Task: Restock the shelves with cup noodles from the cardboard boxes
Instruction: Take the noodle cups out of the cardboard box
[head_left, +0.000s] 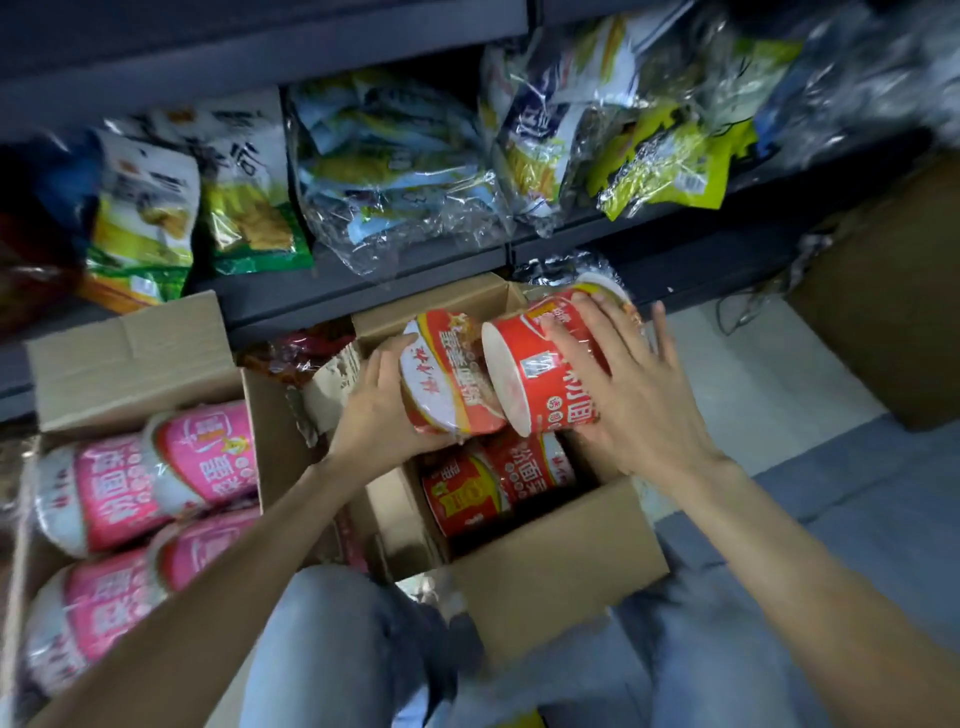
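Above the open cardboard box (550, 561) at centre, I see both hands holding red cup noodles clear of the carton. Left hand (384, 410): grip curled under and round a red cup (447, 374) lying on its side, its lid end turned toward the left, thumb over the upper rim. Right hand (639, 395): grip spread wide across the side of a second red cup (550, 374), fingers fairly straight and wrapping its wall, the pale base facing the first cup. The two cups are touching or very nearly so; I cannot tell which.

Inside the same box, at least two more red cups (493, 483) lie on their sides low down, beneath the held ones. To the left stands a second cardboard box (130, 358) with its flap raised, packed with pink cup noodles (156, 483) in clear wrap, all on their sides.

Behind the boxes runs a dark shelf (363, 280) carrying bagged snacks (395, 166) in clear and green packaging, several leaning forward over the edge. A third brown carton (883, 312) sits on the floor at far right. The person's knees, in light blue jeans (332, 649), frame the bottom of the view, beside the central box.
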